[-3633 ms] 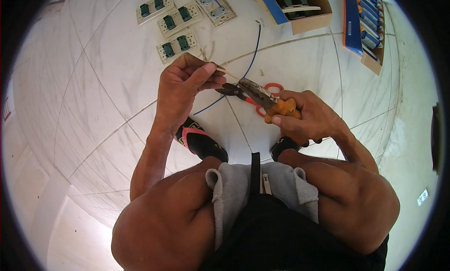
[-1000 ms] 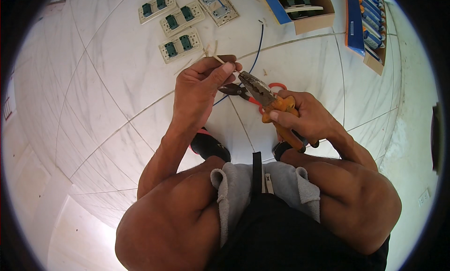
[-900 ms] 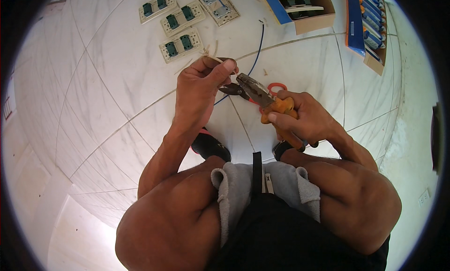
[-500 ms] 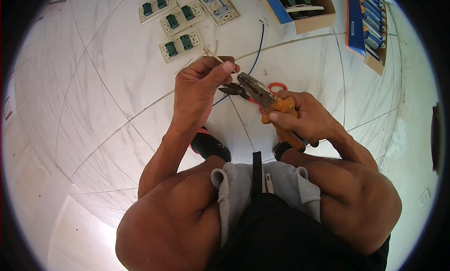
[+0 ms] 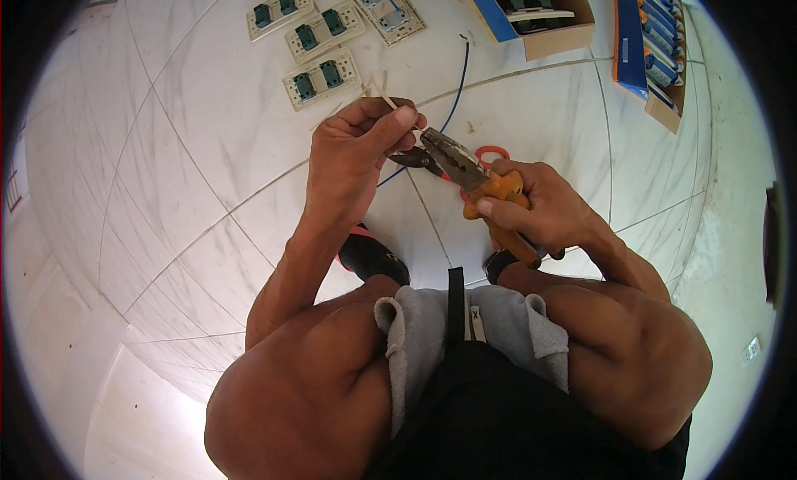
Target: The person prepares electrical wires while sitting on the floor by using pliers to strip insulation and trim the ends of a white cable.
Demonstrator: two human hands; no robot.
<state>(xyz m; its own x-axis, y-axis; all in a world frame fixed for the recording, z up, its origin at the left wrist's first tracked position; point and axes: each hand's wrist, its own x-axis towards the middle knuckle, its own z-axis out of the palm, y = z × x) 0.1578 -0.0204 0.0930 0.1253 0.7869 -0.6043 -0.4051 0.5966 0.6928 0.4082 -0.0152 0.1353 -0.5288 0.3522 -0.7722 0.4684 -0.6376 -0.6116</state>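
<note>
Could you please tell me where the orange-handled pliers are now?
In the head view, the pliers are right of centre, held in the right hand, their tip beside the left hand.

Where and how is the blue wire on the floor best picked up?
Probably by the far stretch of the blue wire, pinched from above: there it lies exposed in a thin curve on the floor, while nearer in, the left hand and pliers crowd it.
</note>
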